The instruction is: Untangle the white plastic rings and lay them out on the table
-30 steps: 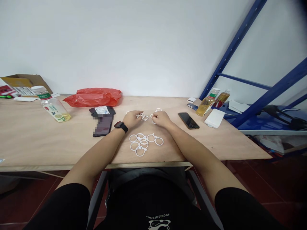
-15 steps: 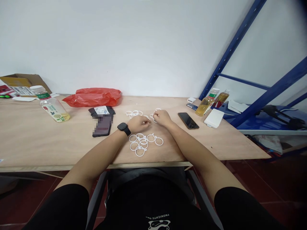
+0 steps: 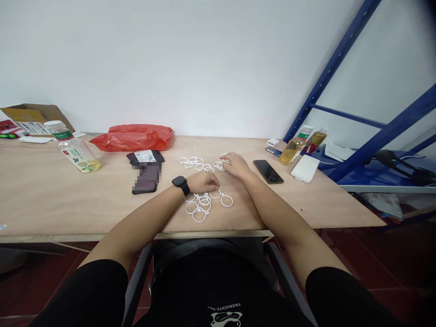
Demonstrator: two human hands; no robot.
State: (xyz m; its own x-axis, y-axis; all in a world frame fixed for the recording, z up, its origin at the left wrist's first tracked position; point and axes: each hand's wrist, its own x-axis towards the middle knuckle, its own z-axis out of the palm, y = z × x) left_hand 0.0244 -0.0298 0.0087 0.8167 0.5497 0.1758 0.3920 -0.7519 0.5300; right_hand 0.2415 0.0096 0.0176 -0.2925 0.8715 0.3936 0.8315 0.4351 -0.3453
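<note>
Several white rings lie on the wooden table in groups. My left hand [image 3: 204, 181], with a black watch on its wrist, has its fingers closed at the upper edge of the near group of rings [image 3: 199, 214]; its fingertips touch or nearly touch one ring [image 3: 215, 194], and a grip on it cannot be made out. My right hand [image 3: 235, 164] reaches over a small cluster of rings [image 3: 219, 165] with its fingers bent and somewhat apart, partly hiding them. Another group of rings [image 3: 191, 161] lies behind my left hand.
A red plastic bag [image 3: 132, 137], a dark packet [image 3: 146, 175] and a bottle [image 3: 76, 152] are at left. Right of my hands lie a phone [image 3: 268, 171], a white case [image 3: 305, 168] and two bottles, one with a green label [image 3: 293, 147]. A blue rack [image 3: 368, 138] stands beyond.
My left hand has moved slightly right and toward me, to the near rings. My right hand has loosened from a closed shape, and its fingers spread over the small cluster.
</note>
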